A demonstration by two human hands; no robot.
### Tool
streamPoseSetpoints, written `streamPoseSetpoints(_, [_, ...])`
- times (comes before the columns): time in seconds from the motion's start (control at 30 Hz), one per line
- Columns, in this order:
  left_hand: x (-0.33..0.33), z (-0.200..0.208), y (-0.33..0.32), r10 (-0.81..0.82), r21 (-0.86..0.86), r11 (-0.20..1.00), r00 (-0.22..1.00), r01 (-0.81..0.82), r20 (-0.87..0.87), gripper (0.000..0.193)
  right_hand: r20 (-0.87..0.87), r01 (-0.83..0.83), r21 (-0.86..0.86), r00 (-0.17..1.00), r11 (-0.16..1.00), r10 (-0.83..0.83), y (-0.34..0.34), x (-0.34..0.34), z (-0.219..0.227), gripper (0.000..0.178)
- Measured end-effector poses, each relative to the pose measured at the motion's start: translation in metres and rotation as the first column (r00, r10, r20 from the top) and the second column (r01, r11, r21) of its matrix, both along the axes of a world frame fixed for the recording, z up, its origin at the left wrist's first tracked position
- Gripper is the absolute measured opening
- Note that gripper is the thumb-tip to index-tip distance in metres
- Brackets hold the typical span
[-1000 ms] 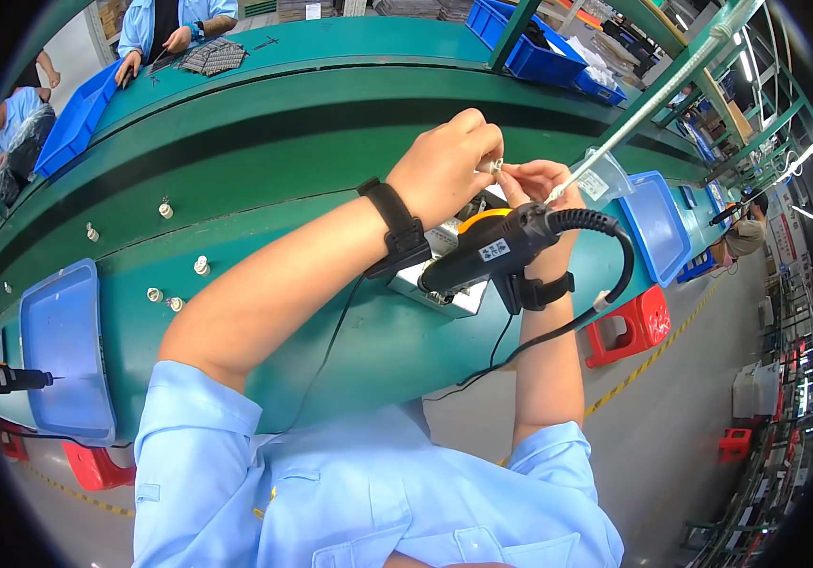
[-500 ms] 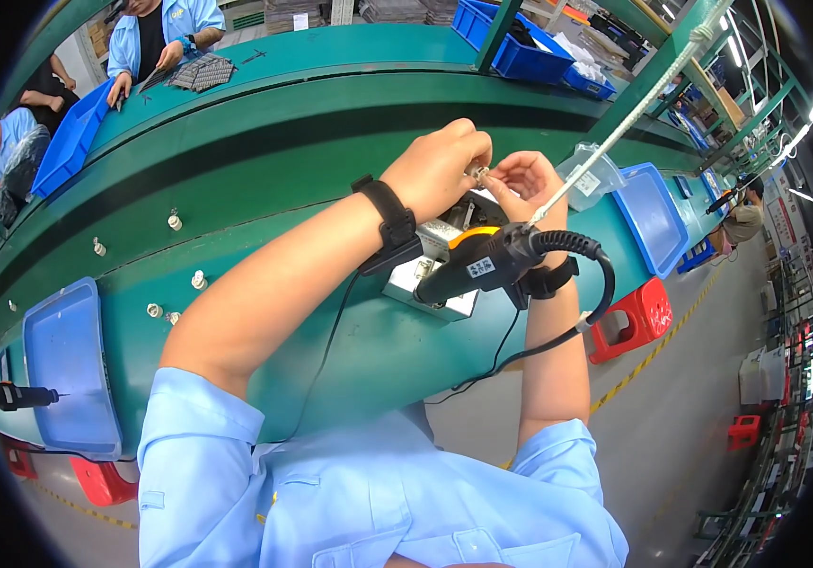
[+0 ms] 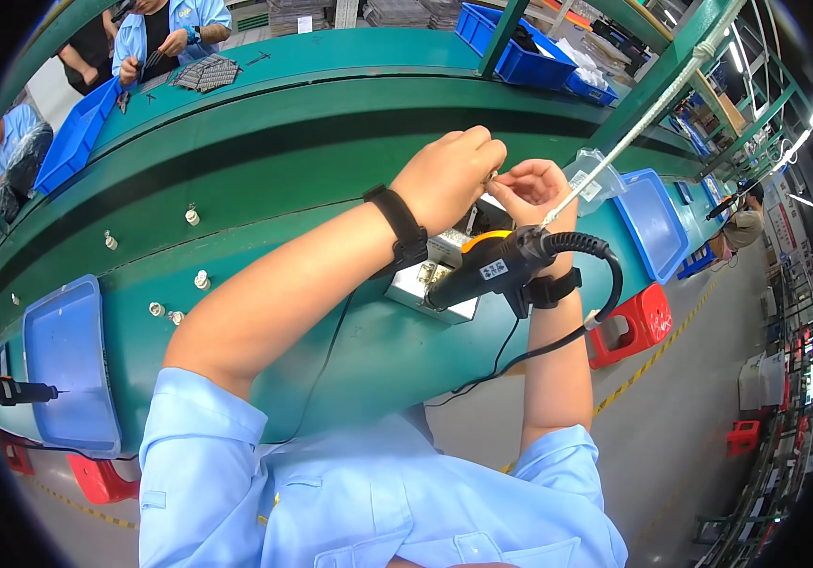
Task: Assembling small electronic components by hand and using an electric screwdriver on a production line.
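Over the bench, my left hand [image 3: 452,178] is closed, its fingertips pinching a small metallic part [image 3: 492,177] that is mostly hidden. My right hand [image 3: 531,193] meets it there, thumb and index finger pinched at the same part, other fingers curled. Just below the hands, a silvery metal block-like fixture [image 3: 414,288] rests on the green bench. A black electric screwdriver [image 3: 478,277] with an orange ring hangs from a pale rope in front of the fixture and my right wrist, covering part of both. Each of my wrists wears a black band.
Several small white-and-metal parts [image 3: 202,280] stand on the bench to the left, near a blue tray [image 3: 68,364]. A clear plastic container [image 3: 588,182] and another blue tray [image 3: 651,225] lie right of my hands. Across the bench, a co-worker [image 3: 162,38] handles dark strips.
Both hands have shifted slightly right, and the small part between them shows less. The hanging screwdriver sits a little farther right. The co-worker's hands have moved upward.
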State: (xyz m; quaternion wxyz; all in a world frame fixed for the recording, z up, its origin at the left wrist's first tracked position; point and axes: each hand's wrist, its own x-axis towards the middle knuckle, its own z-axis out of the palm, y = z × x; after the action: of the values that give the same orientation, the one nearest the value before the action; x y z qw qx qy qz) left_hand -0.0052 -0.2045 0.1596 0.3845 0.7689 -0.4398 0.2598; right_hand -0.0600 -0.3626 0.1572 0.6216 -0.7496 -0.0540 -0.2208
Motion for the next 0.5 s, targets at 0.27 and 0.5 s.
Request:
streamPoseSetpoints(0.27, [0.004, -0.007, -0.001, 0.066, 0.032, 0.997, 0.994, -0.069, 0.091, 0.022, 0.017, -0.101, 0.102, 0.995, 0.990, 0.100, -0.003, 0.013, -0.015, 0.029])
streamPoseSetpoints(0.5, [0.016, -0.008, 0.016, 0.033, -0.100, 0.993, 0.978, -0.055, -0.204, 0.022, -0.087, -0.098, 0.135, 0.990, 0.986, 0.110, -0.018, 0.001, -0.006, 0.025])
